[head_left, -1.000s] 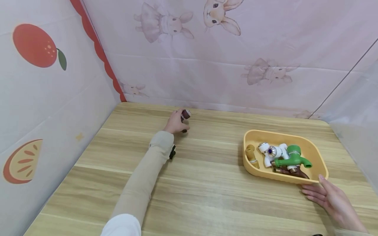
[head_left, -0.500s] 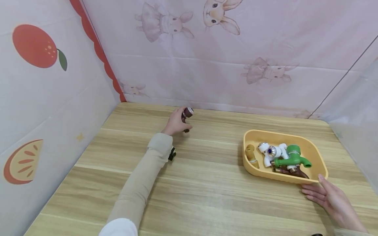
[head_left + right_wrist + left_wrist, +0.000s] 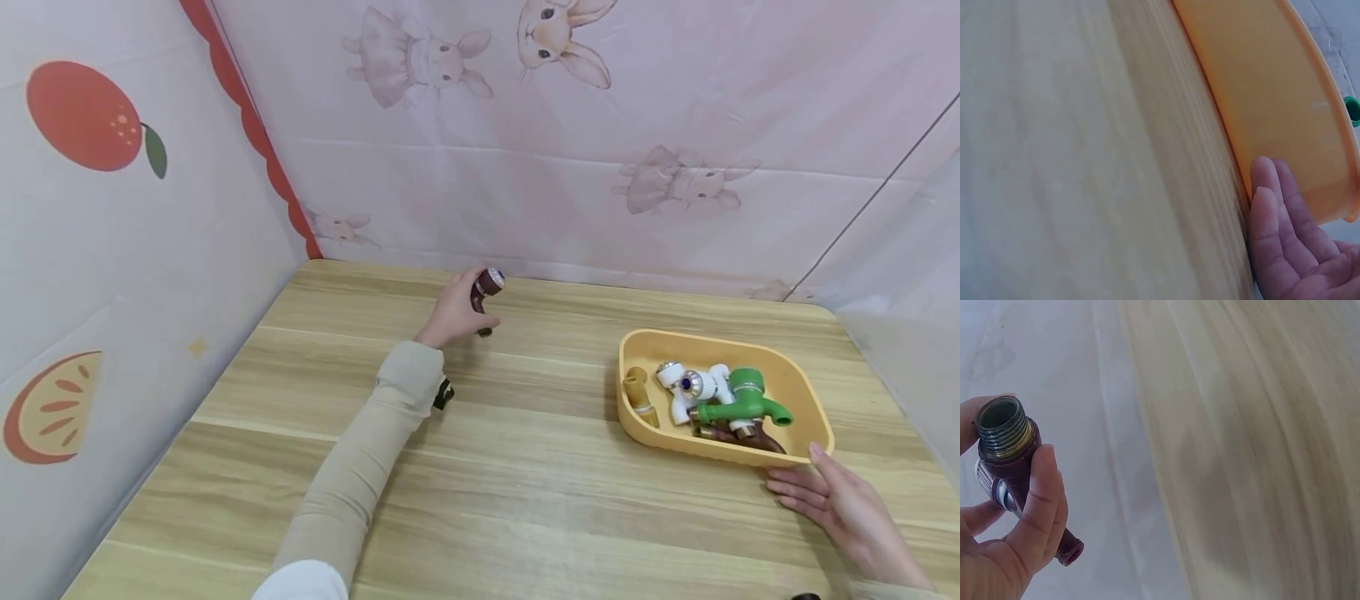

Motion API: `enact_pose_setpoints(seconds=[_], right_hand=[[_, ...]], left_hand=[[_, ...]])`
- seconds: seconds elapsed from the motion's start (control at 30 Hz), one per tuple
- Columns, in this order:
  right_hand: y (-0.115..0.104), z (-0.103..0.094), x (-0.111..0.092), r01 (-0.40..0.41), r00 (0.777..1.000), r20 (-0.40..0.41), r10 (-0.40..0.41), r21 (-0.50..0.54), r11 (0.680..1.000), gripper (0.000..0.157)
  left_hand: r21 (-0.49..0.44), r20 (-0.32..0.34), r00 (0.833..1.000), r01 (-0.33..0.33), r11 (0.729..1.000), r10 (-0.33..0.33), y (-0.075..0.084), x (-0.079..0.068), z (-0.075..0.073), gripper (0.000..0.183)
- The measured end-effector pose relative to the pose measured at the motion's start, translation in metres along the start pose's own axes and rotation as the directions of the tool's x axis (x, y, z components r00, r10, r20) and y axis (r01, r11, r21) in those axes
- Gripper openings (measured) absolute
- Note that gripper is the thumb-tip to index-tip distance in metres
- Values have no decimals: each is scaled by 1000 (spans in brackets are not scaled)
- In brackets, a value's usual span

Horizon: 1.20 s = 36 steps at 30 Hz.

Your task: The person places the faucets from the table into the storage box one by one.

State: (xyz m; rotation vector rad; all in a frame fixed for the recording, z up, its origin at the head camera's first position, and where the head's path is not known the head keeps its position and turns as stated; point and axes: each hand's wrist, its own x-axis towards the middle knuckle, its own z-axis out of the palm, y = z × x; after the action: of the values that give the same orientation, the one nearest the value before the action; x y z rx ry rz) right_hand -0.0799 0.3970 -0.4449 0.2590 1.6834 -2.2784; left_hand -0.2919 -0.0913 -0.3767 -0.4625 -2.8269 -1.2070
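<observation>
My left hand (image 3: 456,312) grips a dark maroon tap (image 3: 487,286) near the back of the table, fingers and thumb curled round its body. In the left wrist view, the tap's threaded brass inlet (image 3: 1005,431) faces the camera, and its narrow spout end points down. My right hand (image 3: 851,508) rests against the near right corner of a yellow basket (image 3: 806,408). Its fairly straight fingers touch the outer wall, and the thumb tip lies at the rim. Inside the basket are a green tap (image 3: 742,404), white taps (image 3: 701,386), an ochre tap (image 3: 637,392) and a brown tap (image 3: 767,442).
The wood-grain table (image 3: 525,483) meets a pink rabbit-print curtain (image 3: 525,208) at the back and a white fruit-print sheet (image 3: 150,292) on the left. A small dark object (image 3: 806,597) shows at the bottom edge, too cut off to identify.
My left hand has shifted slightly to the right with the maroon tap, which now shows more of its body. The right hand and the basket have stayed where they were.
</observation>
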Motion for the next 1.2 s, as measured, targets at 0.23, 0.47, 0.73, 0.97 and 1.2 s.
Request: enact_pose_setpoints(seconds=[0.23,0.47,0.73,0.97,1.2], right_hand=[[1,1,0,3,1000,-8,-3,-15,1000,27],[-1,2,-1,-3,1000,-11,3,-19,1000,28],[-1,2,-1,-7,1000,-11,7,-18,1000,28],[-1,2,-1,-9,1000,-23,9,-21,1000,28],[0,2,-1,1,1000,-11,-1,-6,1000,27]], left_hand=[[-14,-10,1000,-28,1000,28,11,-3,-1,86],[-16,-15,998,-61,998,61,22,-2,0,86],[-27,-10,997,-81,996,81,35,-1,1,86],[-40,7,994,-109,993,110,43,1,4,86],[-37,27,989,-143,989,144,57,1,6,87]])
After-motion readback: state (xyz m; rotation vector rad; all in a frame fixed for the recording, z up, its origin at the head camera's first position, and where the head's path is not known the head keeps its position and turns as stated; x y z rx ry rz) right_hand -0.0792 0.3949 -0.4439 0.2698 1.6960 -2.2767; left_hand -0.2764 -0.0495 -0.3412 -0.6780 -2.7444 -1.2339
